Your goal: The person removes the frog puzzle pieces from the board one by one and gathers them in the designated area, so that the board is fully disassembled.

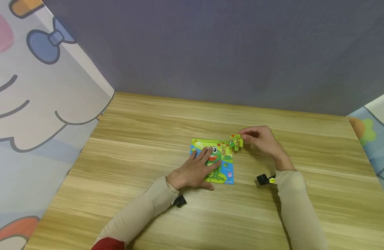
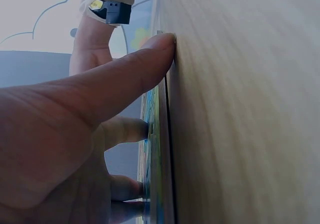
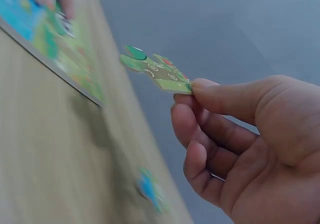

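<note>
A frog jigsaw puzzle (image 1: 228, 170) in a flat square board lies on the wooden table. My left hand (image 1: 193, 172) rests on it with fingers spread over the frog, its thumb down at the near edge of the board. Between thumb and fingertips my right hand (image 1: 263, 141) pinches a green puzzle piece (image 3: 167, 75) by one end. That piece, printed with a brown tree trunk and red spots, is held up beside the board's far right corner. The frog's middle is partly hidden under my left hand.
Another puzzle piece (image 3: 151, 190), blue and green, lies on the table (image 1: 142, 139) near my right hand, blurred in the right wrist view. A grey wall (image 1: 229, 52) rises behind the table's far edge. Cartoon-printed panels (image 1: 67, 93) stand at the sides.
</note>
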A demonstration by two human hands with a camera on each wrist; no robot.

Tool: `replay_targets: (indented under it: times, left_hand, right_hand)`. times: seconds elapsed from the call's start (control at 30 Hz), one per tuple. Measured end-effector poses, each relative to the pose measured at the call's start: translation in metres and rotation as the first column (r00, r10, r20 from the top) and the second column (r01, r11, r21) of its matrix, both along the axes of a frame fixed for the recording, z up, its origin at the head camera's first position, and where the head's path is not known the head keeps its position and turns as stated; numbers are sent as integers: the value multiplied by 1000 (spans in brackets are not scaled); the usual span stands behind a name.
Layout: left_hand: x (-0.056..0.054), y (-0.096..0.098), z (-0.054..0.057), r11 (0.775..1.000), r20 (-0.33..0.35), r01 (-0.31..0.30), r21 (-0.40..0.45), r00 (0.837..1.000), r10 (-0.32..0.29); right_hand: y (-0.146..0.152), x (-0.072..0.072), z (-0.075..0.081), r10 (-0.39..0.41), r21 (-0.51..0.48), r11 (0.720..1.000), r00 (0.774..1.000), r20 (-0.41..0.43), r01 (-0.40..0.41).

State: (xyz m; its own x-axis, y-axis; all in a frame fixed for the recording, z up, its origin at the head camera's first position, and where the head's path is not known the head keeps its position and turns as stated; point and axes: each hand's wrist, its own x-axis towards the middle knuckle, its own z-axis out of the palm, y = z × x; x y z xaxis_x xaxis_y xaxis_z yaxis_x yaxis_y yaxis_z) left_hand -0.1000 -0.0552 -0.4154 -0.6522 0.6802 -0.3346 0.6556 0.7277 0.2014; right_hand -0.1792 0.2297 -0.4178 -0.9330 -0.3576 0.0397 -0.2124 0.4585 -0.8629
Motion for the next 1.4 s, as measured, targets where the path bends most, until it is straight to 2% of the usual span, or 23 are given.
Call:
replay_targets:
  times: [0.17,0.33,0.63,0.73,0.83,0.93,1.03,1.27,1.4]
  left_hand:
    - [1,-1,0,1000,0,-1,3,1000,1]
    - [1,-2,0,1000,1,0,2,1000,0]
    - [1,-3,1,1000,-6,4,4,1000,-4]
    - [1,-3,1,1000,-6,4,11,1000,-4]
    - [1,-3,1,1000,-4,4,10,1000,-4]
    - [2,-3,2,1000,0,1,9,1000,-1]
    - [2,-3,2,1000,7,-2,9,1000,2]
    - [1,-3,1,1000,10,-4,4,1000,4]
    - [1,-3,1,1000,18,-5,-1,1000,5]
  right_hand:
    - [25,1,10,-97,-33,995,995,-27,97]
    - [50,4,15,-210,-72,976,976,-49,206]
    - [100,10,13,-310,-149,941,951,-7,305]
    - [115,13,10,-318,-247,916,948,32,316]
    - [127,16,7,-309,-377,870,947,90,319]
    - [136,19,6,-313,-444,827,939,145,344]
    - [142,19,4,-321,-452,810,927,193,374]
    - [148,18,-4,-357,-377,819,899,255,432]
    - [147,17,-8,-378,-362,811,884,274,459]
